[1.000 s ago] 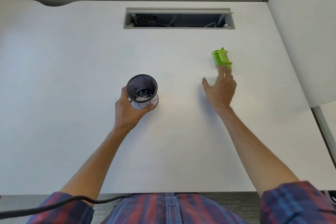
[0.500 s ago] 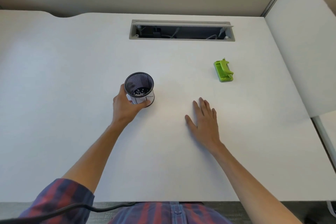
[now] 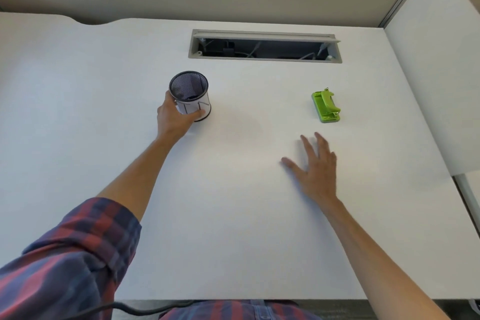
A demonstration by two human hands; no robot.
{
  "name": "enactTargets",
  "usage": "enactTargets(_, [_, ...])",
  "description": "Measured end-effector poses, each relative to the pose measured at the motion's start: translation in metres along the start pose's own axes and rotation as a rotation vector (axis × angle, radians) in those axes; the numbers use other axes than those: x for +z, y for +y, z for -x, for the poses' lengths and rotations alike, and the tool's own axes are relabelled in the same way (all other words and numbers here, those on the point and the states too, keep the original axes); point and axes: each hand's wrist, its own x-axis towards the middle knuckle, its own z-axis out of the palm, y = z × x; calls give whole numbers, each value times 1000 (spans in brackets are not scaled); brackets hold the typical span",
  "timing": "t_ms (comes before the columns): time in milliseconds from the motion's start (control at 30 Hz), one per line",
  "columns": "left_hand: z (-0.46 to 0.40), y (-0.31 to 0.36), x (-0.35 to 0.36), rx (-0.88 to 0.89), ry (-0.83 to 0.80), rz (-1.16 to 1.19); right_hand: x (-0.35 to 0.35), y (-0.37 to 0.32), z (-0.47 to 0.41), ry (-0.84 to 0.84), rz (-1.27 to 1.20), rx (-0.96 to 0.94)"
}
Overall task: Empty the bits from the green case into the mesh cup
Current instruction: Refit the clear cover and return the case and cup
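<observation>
Left hand (image 3: 173, 119): wrapped around the near side of the mesh cup, thumb and fingers closed on its wall; plaid sleeve pushed up the forearm.
Right hand (image 3: 315, 167): fingers spread wide, palm down, holding nothing; slightly blurred, so contact with the surface cannot be told.
Table (image 3: 78, 112): white top, near edge at the person's body, right edge against a white panel.
Cable slot (image 3: 264, 46): long grey-framed opening near the far edge, cables visible inside.
Mesh cup (image 3: 191, 96): upright, left of table centre, nearer than the slot's left end; contents too dark to make out.
Green case (image 3: 326, 106): lying on the table toward the right edge, beyond the right hand and apart from it, well apart from the cup.
</observation>
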Motion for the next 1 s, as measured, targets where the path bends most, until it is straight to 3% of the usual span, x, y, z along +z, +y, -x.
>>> enactTargets(200, [-8,-12,8,-54,-32,-58,-10,30,-44,-66,114,124])
enactTargets(333, [-7,-24,12,12,-15,-153,-10,33,-60,-114,145,149])
enactTargets(800, [-21,-31,22,48,21,-299,-1,25,-84,-92,224,176])
enactTargets(1000, [9,-26,21,15,26,-236,-1,10,-75,-56,177,187])
